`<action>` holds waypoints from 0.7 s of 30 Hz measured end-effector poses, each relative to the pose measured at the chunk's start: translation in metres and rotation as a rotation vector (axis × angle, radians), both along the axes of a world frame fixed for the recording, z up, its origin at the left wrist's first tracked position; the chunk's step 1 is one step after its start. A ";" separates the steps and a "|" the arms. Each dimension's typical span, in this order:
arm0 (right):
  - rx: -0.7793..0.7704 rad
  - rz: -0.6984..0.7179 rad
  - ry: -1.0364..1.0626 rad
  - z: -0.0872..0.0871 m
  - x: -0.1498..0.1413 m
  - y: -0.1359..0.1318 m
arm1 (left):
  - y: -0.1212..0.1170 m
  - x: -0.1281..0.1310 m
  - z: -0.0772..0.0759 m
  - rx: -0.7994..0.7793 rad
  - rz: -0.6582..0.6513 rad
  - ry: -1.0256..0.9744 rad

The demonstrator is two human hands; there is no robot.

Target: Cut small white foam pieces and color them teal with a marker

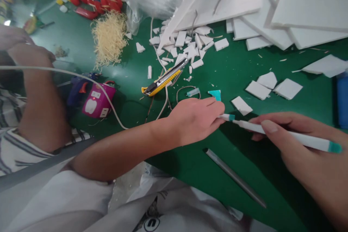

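My right hand (288, 141) holds a white marker (301, 139) with a teal back end, its thumb on top and its tip pointing left. My left hand (197, 119) is closed, palm down, pinching a small white piece with a teal end (227, 117). The marker's tip is at or just beside that end; I cannot tell whether they touch. Beyond the left fingers shows a teal, triangular piece (215, 95); whether the fingers touch it is unclear. White foam pieces (241, 105) lie to the right, and a grey rod (235, 177) is in front.
A yellow box cutter (164, 78) lies among foam scraps (190, 45) and a white cable (163, 107). Foam boards (310, 3) are stacked at the back right. Left are a pink power socket (99, 100), a blue glue gun (77, 88), thin sticks (110, 40) and another person's arm (43, 94).
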State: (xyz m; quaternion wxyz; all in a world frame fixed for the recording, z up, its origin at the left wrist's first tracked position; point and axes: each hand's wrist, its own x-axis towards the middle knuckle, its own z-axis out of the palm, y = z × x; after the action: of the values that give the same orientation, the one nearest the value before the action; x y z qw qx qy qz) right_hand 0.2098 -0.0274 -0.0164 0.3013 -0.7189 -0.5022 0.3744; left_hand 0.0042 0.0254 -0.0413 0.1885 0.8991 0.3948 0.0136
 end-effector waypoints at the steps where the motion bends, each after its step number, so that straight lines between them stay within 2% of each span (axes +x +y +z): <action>1: -0.007 -0.012 0.003 0.001 0.000 0.000 | 0.000 0.000 0.000 -0.001 0.000 0.004; 6: -0.017 0.031 0.014 0.000 -0.003 0.001 | 0.000 0.000 0.001 -0.014 -0.006 0.000; 11: -0.018 -0.046 0.062 -0.002 -0.003 0.000 | 0.000 0.000 0.000 0.004 -0.004 -0.003; 15: -0.020 0.012 0.018 0.000 0.001 -0.002 | 0.000 0.000 0.000 0.016 -0.004 -0.013; 21: -0.014 -0.010 0.048 0.001 -0.004 0.001 | 0.001 0.001 0.002 -0.007 0.006 0.011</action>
State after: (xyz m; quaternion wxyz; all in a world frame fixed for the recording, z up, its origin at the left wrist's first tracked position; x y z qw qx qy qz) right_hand 0.2060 -0.0266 -0.0152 0.3103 -0.7142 -0.4885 0.3936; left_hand 0.0049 0.0259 -0.0392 0.1896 0.8974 0.3984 0.0077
